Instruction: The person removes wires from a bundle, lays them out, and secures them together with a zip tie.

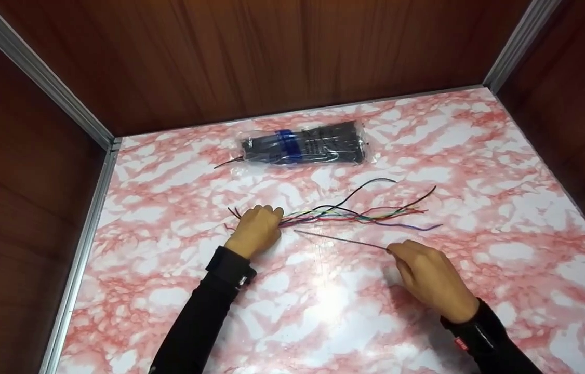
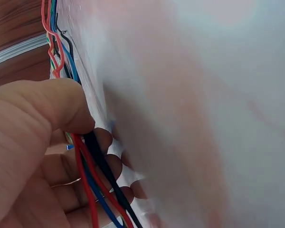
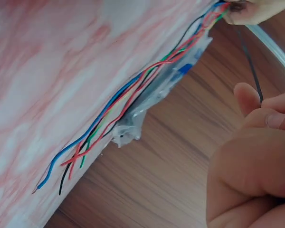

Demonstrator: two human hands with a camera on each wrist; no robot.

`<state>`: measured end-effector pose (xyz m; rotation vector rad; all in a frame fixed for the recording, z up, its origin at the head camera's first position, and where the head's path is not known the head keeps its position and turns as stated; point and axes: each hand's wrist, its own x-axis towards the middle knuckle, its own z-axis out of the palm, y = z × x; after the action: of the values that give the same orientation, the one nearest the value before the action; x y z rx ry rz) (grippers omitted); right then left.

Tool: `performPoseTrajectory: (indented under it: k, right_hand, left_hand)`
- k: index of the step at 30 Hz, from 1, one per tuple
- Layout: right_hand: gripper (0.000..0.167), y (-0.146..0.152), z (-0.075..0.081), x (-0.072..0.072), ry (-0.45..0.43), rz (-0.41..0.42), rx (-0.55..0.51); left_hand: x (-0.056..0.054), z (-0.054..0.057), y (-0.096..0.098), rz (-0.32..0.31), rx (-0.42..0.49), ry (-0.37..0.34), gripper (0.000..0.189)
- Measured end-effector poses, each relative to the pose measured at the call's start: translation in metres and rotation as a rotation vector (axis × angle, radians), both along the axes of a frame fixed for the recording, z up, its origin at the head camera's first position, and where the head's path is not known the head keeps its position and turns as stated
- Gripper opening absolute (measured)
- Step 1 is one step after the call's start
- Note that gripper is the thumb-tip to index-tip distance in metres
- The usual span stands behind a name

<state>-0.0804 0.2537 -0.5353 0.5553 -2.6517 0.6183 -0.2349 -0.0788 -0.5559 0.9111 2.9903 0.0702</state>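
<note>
My left hand (image 1: 258, 228) grips a bundle of thin wires (image 1: 342, 209) in red, blue, black, green and yellow near its left end. The longer free ends fan out to the right over the table. In the left wrist view, red, blue and black wires (image 2: 103, 178) run between thumb and fingers. My right hand (image 1: 430, 275) pinches one end of a thin black cable tie (image 1: 347, 240) between thumb and forefinger. The tie's far tip points left, just below the wires by my left hand. In the right wrist view, the tie (image 3: 249, 59) stretches from my fingertips.
A clear plastic bag (image 1: 323, 147) of black cable ties with a blue band lies behind the wires, and one tie (image 1: 227, 162) sticks out at its left end. Brown wood-grain walls (image 1: 271, 57) with metal edging enclose the red-and-white marbled table (image 1: 168, 311) at the back and sides.
</note>
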Motion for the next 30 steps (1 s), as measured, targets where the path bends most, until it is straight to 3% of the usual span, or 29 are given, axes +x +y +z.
performPoseTrajectory:
  k: [9, 12, 15, 19, 23, 30]
  right_hand:
    - [0.011, -0.015, -0.014, -0.005, -0.119, 0.004, 0.052]
    - [0.009, -0.025, -0.020, -0.012, -0.127, 0.029, 0.074]
    - [0.010, -0.033, -0.023, -0.018, -0.127, 0.052, 0.099]
    - [0.014, -0.039, -0.023, -0.025, -0.141, 0.061, 0.123]
    - [0.016, -0.043, -0.023, -0.029, -0.150, 0.076, 0.148]
    - [0.020, -0.049, -0.027, -0.035, -0.136, 0.124, 0.193]
  left_hand:
    - [0.007, -0.002, -0.004, -0.056, 0.089, 0.086, 0.011]
    - [0.008, 0.000, -0.007, -0.063, 0.121, 0.035, 0.015]
    - [0.005, 0.006, -0.009, -0.055, 0.167, -0.088, 0.016]
    - [-0.008, 0.014, -0.011, -0.028, 0.228, -0.181, 0.013]
    - [-0.022, 0.012, -0.005, 0.005, 0.195, -0.121, 0.017]
    - [-0.027, 0.009, 0.004, 0.020, 0.108, -0.026, 0.012]
